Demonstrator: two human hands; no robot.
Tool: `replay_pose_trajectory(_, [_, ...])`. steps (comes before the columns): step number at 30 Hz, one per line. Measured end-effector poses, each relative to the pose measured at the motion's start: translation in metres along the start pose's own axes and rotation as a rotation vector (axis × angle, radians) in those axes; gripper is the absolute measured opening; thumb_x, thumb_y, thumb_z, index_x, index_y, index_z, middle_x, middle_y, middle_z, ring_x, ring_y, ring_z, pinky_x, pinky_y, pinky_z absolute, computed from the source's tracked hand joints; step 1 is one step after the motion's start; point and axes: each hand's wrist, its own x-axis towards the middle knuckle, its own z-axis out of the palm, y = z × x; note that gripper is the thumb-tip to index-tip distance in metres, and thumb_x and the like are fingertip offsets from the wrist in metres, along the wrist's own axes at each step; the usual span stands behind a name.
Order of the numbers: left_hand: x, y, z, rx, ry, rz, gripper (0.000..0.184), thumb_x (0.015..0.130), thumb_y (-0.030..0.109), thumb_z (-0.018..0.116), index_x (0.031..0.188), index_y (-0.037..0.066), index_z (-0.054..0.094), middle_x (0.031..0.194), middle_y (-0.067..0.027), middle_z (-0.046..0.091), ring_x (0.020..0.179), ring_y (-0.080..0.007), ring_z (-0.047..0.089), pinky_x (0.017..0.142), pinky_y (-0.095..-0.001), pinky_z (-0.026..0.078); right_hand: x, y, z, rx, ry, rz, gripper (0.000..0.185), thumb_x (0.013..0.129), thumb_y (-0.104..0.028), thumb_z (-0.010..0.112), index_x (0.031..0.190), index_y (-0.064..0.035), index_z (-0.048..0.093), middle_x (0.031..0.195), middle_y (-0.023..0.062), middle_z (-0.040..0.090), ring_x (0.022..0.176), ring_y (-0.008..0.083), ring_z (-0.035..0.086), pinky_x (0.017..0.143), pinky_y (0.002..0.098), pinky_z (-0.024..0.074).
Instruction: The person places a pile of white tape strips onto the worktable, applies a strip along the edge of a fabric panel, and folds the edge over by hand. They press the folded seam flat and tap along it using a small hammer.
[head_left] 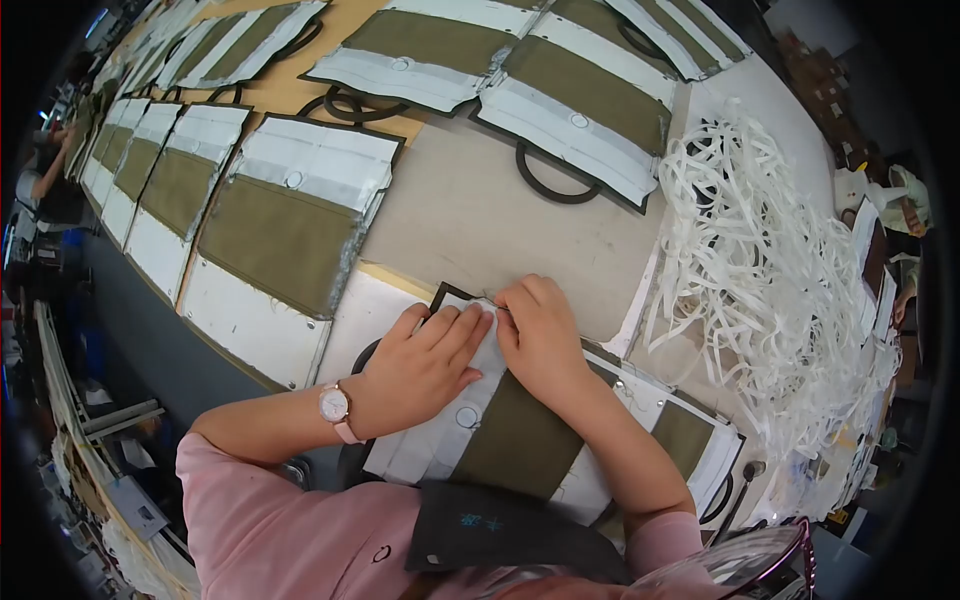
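Note:
In front of me lies an olive and white fabric bag panel (520,430) with dark edging, a round snap on its pale band and a dark handle partly hidden by my left arm. My left hand (428,362) rests on the panel's upper left part, fingers stretched out flat over the pale band. Close beside it, my right hand (540,335) has its fingers bent and pinched at the panel's top edge near the corner. The exact bit between those fingertips is hidden. A watch (335,405) is on my left wrist.
Similar bag panels (275,235) lie in rows along the left and far side of the table (490,215). A large tangle of white strips (765,270) is heaped on the right. Another person (48,180) is at the far left. Glasses (745,575) show at the bottom right.

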Motion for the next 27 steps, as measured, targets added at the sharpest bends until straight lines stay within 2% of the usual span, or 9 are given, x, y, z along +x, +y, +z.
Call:
replay_pose_trajectory(3, [0.0, -0.002, -0.002, 0.006, -0.021, 0.015, 0.061, 0.09, 0.035, 0.065, 0.135, -0.004, 0.054, 0.136, -0.0149, 0.054, 0.118, -0.025, 0.051, 0.101, -0.0404, 0.039, 0.0, 0.001, 0.003, -0.022, 0.012, -0.038, 0.015, 0.078, 0.0, 0.064, 0.093, -0.0008, 0.061, 0.093, 0.0144, 0.055, 0.09, 0.0334, 0.054, 0.081, 0.043, 0.0461])
replay_pose_trajectory(6, [-0.001, -0.003, -0.002, 0.001, -0.007, 0.023, 0.057, 0.091, 0.032, 0.064, 0.134, -0.004, 0.055, 0.135, -0.0165, 0.056, 0.117, -0.0262, 0.053, 0.1, -0.0393, 0.041, 0.004, -0.001, 0.005, -0.05, 0.025, -0.086, 0.015, 0.077, -0.002, 0.065, 0.092, -0.0014, 0.062, 0.093, 0.0129, 0.055, 0.09, 0.0316, 0.055, 0.081, 0.0413, 0.0469])
replay_pose_trajectory(9, [-0.002, -0.008, 0.002, -0.064, 0.05, 0.041, 0.053, 0.084, 0.022, 0.07, 0.129, -0.004, 0.057, 0.13, -0.0162, 0.059, 0.113, -0.0276, 0.058, 0.098, -0.0406, 0.047, 0.007, 0.0, 0.005, -0.095, -0.004, -0.132, 0.016, 0.075, -0.004, 0.065, 0.091, -0.0024, 0.063, 0.091, 0.0108, 0.056, 0.089, 0.0292, 0.055, 0.079, 0.0399, 0.0477])
replay_pose_trajectory(10, [-0.002, -0.01, 0.003, -0.063, 0.066, 0.052, 0.05, 0.084, 0.02, 0.069, 0.127, -0.004, 0.058, 0.129, -0.016, 0.06, 0.112, -0.0274, 0.059, 0.095, -0.0396, 0.049, 0.009, 0.0, 0.005, -0.112, -0.018, -0.149, 0.016, 0.075, -0.005, 0.066, 0.09, -0.0028, 0.063, 0.09, 0.0101, 0.056, 0.089, 0.0284, 0.056, 0.078, 0.0395, 0.0479])
replay_pose_trajectory(13, [-0.001, -0.014, 0.005, -0.071, 0.103, 0.077, 0.041, 0.084, 0.014, 0.065, 0.12, -0.004, 0.061, 0.125, -0.0173, 0.061, 0.108, -0.0273, 0.061, 0.091, -0.0365, 0.053, 0.017, 0.001, 0.0, -0.19, -0.124, -0.265, 0.008, 0.084, -0.006, 0.065, 0.09, -0.0018, 0.062, 0.091, 0.0118, 0.058, 0.087, 0.0314, 0.056, 0.078, 0.0411, 0.0488])
replay_pose_trajectory(16, [-0.001, -0.013, 0.004, -0.083, 0.11, 0.086, 0.035, 0.081, 0.009, 0.06, 0.113, -0.005, 0.062, 0.122, -0.0201, 0.062, 0.105, -0.0276, 0.061, 0.09, -0.0343, 0.054, 0.02, 0.003, 0.013, -0.255, -0.102, -0.195, 0.007, 0.085, -0.008, 0.065, 0.088, -0.0025, 0.061, 0.091, 0.0112, 0.058, 0.085, 0.0305, 0.056, 0.077, 0.041, 0.0484])
replay_pose_trajectory(19, [-0.001, -0.015, 0.006, -0.067, 0.131, 0.08, 0.033, 0.081, 0.009, 0.061, 0.111, -0.004, 0.063, 0.119, -0.0173, 0.063, 0.101, -0.0262, 0.063, 0.085, -0.0339, 0.055, 0.015, 0.0, 0.016, -0.139, 0.004, -0.073, 0.007, 0.084, -0.005, 0.066, 0.09, -0.0025, 0.063, 0.092, 0.011, 0.059, 0.087, 0.0306, 0.057, 0.076, 0.0401, 0.048])
replay_pose_trajectory(22, [0.003, -0.02, 0.001, -0.155, 0.13, 0.015, 0.026, 0.084, 0.009, 0.062, 0.108, -0.001, 0.064, 0.112, -0.0127, 0.064, 0.094, -0.026, 0.064, 0.078, -0.035, 0.056, 0.005, 0.009, 0.006, 0.126, 0.047, -0.028, 0.021, 0.073, 0.0, 0.067, 0.093, -0.0038, 0.065, 0.09, 0.0093, 0.058, 0.088, 0.0298, 0.057, 0.08, 0.0405, 0.0464])
replay_pose_trajectory(27, [0.013, -0.045, -0.005, -0.425, 0.033, -0.155, 0.018, 0.085, 0.007, 0.07, 0.101, 0.004, 0.064, 0.101, -0.0111, 0.062, 0.083, -0.0278, 0.066, 0.07, -0.0369, 0.055, -0.005, 0.012, 0.004, 0.114, 0.073, -0.112, 0.024, 0.076, 0.005, 0.065, 0.098, -0.0023, 0.069, 0.091, 0.0102, 0.058, 0.087, 0.0305, 0.056, 0.077, 0.0399, 0.0468])
